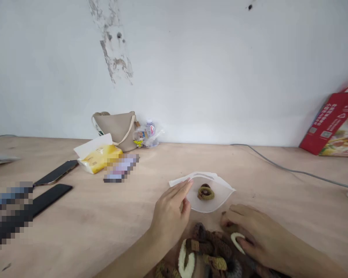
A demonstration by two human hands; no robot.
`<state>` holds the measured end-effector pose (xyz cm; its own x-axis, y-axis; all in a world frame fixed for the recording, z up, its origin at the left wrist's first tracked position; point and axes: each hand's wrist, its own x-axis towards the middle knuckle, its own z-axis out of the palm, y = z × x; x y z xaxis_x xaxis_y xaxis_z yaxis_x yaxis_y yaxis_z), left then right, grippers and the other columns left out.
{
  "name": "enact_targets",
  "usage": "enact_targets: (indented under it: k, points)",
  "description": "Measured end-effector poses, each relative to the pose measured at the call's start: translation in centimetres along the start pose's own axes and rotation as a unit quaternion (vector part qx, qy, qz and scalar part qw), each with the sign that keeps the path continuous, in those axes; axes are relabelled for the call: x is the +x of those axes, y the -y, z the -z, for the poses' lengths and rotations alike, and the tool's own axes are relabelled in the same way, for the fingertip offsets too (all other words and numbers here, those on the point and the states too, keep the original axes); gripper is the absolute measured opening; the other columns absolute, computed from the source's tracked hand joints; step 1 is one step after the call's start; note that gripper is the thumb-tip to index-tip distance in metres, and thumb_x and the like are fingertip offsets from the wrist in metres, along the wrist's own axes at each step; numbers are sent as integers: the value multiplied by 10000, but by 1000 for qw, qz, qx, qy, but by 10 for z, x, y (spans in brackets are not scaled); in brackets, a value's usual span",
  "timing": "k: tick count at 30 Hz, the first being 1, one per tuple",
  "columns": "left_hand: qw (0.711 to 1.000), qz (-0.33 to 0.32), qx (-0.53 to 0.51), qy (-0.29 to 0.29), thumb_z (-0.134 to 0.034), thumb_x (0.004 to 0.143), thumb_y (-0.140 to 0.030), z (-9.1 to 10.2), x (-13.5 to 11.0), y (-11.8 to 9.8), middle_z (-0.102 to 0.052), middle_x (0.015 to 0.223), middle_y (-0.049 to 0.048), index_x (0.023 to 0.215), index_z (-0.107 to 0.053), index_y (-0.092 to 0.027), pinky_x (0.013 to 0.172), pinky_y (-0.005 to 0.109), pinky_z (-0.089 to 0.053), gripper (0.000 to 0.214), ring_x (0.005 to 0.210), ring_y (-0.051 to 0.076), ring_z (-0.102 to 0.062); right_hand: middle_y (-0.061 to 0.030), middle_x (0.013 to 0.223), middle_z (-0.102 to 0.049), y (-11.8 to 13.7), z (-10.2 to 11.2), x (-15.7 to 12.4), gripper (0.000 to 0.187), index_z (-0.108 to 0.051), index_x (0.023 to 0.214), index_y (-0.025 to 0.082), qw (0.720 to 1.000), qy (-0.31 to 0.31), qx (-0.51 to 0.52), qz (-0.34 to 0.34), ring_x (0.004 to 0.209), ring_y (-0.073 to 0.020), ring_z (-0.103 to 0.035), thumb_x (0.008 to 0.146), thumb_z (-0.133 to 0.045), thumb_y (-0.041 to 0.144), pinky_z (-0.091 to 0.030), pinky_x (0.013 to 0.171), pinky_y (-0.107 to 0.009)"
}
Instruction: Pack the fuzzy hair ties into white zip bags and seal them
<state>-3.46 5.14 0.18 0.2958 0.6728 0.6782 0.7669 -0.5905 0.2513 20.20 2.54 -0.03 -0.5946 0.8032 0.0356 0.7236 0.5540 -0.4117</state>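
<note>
On the table [104, 216], hair ties [208, 251] touch right grip [258, 235].

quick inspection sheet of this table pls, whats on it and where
surface: light wooden tabletop, scuffed in spots
job's things: frosted zip bag lying flat, holding hair ties; pile of fuzzy hair ties at the near edge
grippers: left hand with fingertips at the bag's edge; right hand on the pile, touching a cream tie
clutter: black phone, tissue pack, beige tote bag, red box
cables: grey cable, right side
surroundings: white wall, paint patch damaged
</note>
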Motion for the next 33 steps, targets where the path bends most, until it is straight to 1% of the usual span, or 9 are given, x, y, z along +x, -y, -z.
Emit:
enact_targets:
  k: [4,7,11,14,20,23,27,30,33]
  points:
    - [1000,-10,4,-5,-408,786,-58,-1,1,1,-681,1131,61,1178,-604,-142,918,299,-524,446,1032,171,-640,-28,1105,-643,5,8,2,417,-632,1043,283,999,21,-10,44,993,-194,-605,769,-417,54,-444,850,-313]
    - [1000,-16,5,-7,-413,787,-56,-1,2,1,-685,1123,63,1173,-605,-136,927,311,-520,438,1033,173,-636,-24,1075,-661,7,9,0,387,-653,993,285,998,10,-25,61,990,-198,-617,787,-413,61,-451,837,-328]
    - [1000,-18,3,-7,-413,781,-45,-1,2,1,-684,1122,66,1166,-609,-130,914,328,-528,441,1041,184,-627,-26,1062,-656,3,9,-12,274,-638,946,263,993,-77,-27,84,1005,-196,-610,799,-462,113,-466,860,-337]
    - [1000,-21,-3,-6,-407,771,-34,0,1,0,-684,1124,63,1169,-607,-126,896,320,-536,455,1036,185,-624,-42,1114,-629,3,11,-17,234,-603,1031,257,983,-140,6,117,1077,-188,-575,847,-483,178,-461,913,-319]
    - [999,-34,-10,13,-396,762,-24,1,0,-7,-679,1131,77,1185,-597,-95,881,329,-543,473,1034,201,-618,-45,1125,-636,14,8,-6,288,-637,978,251,990,-114,20,81,1037,-157,-602,853,-432,92,-498,859,-261]
    - [999,-37,-18,21,-395,768,-25,2,0,-10,-679,1132,75,1189,-595,-99,883,327,-542,472,1036,198,-617,-56,1276,-576,15,1,-3,369,-606,1150,250,990,-125,2,68,1154,-184,-547,871,-417,98,-464,949,-310]
    - [999,-35,-35,21,-409,776,-40,2,-1,-14,-679,1132,76,1193,-591,-103,890,310,-534,460,1036,188,-619,-59,1414,-438,11,-5,-2,462,-431,1362,216,989,-131,-26,70,1271,-194,-432,911,-371,137,-385,1038,-363]
    - [998,-29,-43,19,-415,780,-49,1,-1,-15,-681,1130,64,1198,-590,-133,893,309,-531,461,1034,182,-622,-51,1457,-369,10,-7,-1,498,-358,1406,214,988,-140,-28,65,1309,-190,-374,913,-359,138,-363,1054,-371]
    - [999,-13,-48,17,-420,785,-61,1,1,-13,-685,1122,58,1197,-594,-159,887,316,-532,458,1025,184,-627,-48,1456,-375,9,-7,-1,499,-385,1388,247,986,-155,-8,61,1301,-200,-388,904,-373,128,-372,1045,-386]
